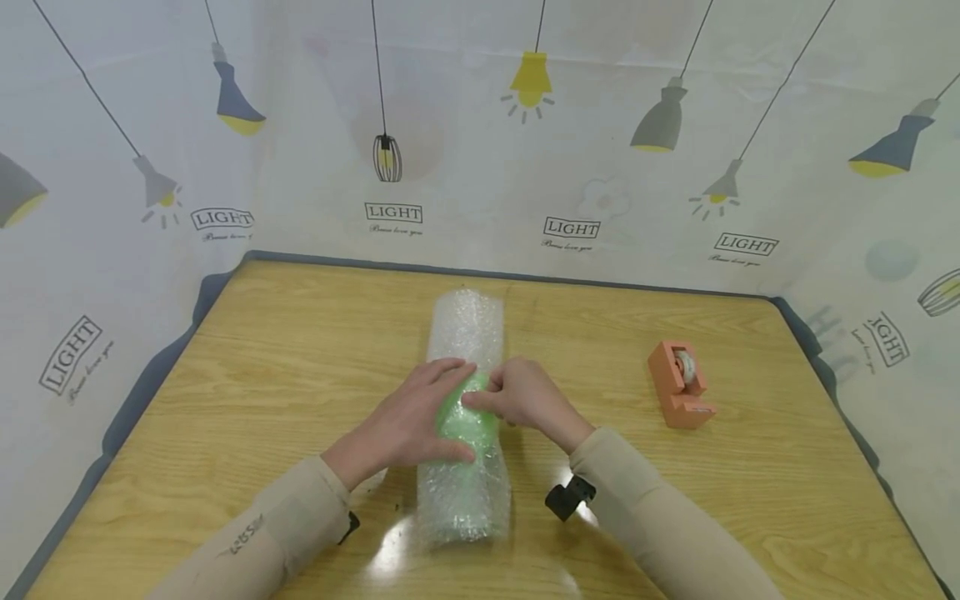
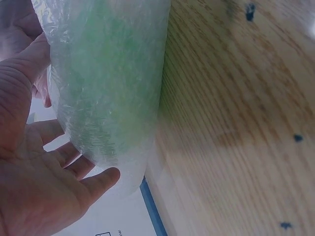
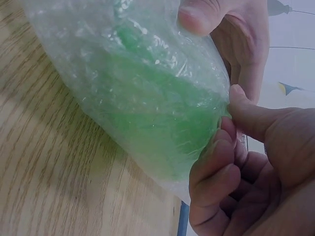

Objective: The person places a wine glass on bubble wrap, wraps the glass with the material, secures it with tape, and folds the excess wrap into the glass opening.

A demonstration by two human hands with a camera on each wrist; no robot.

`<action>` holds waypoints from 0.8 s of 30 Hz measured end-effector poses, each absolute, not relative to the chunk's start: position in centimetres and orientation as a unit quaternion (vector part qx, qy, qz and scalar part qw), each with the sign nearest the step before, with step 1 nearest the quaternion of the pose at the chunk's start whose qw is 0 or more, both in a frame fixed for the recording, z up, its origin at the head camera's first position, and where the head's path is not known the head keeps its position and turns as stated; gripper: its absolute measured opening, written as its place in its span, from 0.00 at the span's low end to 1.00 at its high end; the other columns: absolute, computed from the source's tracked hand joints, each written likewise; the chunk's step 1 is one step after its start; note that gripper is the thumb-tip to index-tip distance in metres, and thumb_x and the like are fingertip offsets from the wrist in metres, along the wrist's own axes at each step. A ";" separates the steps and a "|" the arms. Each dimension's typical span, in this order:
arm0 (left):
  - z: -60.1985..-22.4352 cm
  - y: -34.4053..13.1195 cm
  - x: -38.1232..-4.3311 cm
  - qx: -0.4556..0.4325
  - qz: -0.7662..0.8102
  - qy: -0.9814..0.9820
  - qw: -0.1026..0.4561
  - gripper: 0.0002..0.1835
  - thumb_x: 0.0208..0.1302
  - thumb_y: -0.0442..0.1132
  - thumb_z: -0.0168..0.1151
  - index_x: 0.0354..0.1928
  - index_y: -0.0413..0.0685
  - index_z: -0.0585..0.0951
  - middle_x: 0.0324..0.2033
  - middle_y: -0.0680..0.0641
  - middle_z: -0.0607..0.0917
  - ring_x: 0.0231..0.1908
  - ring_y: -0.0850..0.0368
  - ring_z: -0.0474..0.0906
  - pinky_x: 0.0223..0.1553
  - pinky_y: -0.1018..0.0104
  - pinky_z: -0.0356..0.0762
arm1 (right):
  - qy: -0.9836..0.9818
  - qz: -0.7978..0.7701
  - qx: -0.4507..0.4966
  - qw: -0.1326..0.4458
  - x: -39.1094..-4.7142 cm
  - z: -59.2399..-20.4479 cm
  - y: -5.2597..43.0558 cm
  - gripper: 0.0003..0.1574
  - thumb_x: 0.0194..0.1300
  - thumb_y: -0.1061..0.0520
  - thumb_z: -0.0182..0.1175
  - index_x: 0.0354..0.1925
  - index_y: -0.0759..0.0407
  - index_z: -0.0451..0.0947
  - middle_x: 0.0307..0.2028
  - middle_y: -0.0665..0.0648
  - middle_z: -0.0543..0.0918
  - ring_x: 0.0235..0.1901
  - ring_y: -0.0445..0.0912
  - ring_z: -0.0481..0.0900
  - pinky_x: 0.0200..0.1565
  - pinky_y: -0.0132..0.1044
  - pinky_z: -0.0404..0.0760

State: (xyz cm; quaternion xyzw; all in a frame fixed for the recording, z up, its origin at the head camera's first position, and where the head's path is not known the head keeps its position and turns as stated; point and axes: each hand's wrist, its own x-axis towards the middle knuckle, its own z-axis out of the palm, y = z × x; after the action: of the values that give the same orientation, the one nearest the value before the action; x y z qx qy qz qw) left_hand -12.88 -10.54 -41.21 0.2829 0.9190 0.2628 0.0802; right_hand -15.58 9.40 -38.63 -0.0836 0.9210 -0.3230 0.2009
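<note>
A long roll of clear bubble wrap (image 1: 467,325) lies lengthwise on the table, with something green (image 1: 468,425) showing through its middle. What the green thing is cannot be told through the layers. My left hand (image 1: 408,417) rests over the roll's left side, thumb spread toward the near end and fingers fairly straight on the wrap. On the opposite side, my right hand (image 1: 528,396) has its fingers curled and pinches the wrap (image 3: 162,103) between thumb and forefinger. The right wrist view shows that pinch at the wrap's upper surface, close to the left hand's thumb.
An orange tape dispenser (image 1: 678,383) with a roll of tape stands on the right of the wooden table (image 1: 300,333). Behind the table hangs a pale sheet (image 1: 465,167) printed with lamps. Small dark marks (image 2: 298,138) dot the tabletop near the left wrist.
</note>
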 end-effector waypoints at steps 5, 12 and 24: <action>-41.2 -10.6 -12.8 0.279 0.266 0.919 0.083 0.62 0.49 0.59 0.82 0.80 0.45 0.59 0.78 0.42 0.61 0.77 0.41 0.56 0.72 0.43 0.67 | 0.921 -0.323 -0.083 0.203 -15.7 -38.9 9.5 0.33 0.65 0.39 0.71 0.13 0.53 0.72 0.11 0.47 0.70 0.14 0.39 0.67 0.17 0.29 0.64; -41.3 -10.6 -12.8 0.273 0.271 0.919 0.087 0.62 0.48 0.60 0.82 0.81 0.46 0.58 0.78 0.43 0.60 0.77 0.42 0.56 0.71 0.42 0.68 | 0.921 -0.321 -0.076 0.207 -15.9 -39.4 9.7 0.38 0.63 0.36 0.71 0.10 0.51 0.64 0.09 0.47 0.69 0.13 0.39 0.65 0.16 0.29 0.60; -41.5 -10.8 -12.9 0.276 0.279 0.916 0.078 0.62 0.48 0.59 0.82 0.80 0.46 0.59 0.78 0.43 0.61 0.76 0.41 0.57 0.71 0.42 0.67 | 0.905 -0.352 -0.101 0.216 -16.2 -40.1 10.5 0.32 0.68 0.42 0.69 0.14 0.53 0.72 0.10 0.46 0.69 0.14 0.38 0.65 0.17 0.28 0.62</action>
State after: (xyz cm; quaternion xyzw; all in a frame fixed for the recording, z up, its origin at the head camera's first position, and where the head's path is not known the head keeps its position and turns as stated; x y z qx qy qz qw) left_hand -12.86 -10.79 -41.51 0.2758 0.9165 0.2790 0.0785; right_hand -16.18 10.47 -40.05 -0.1008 0.9051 -0.3524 0.2156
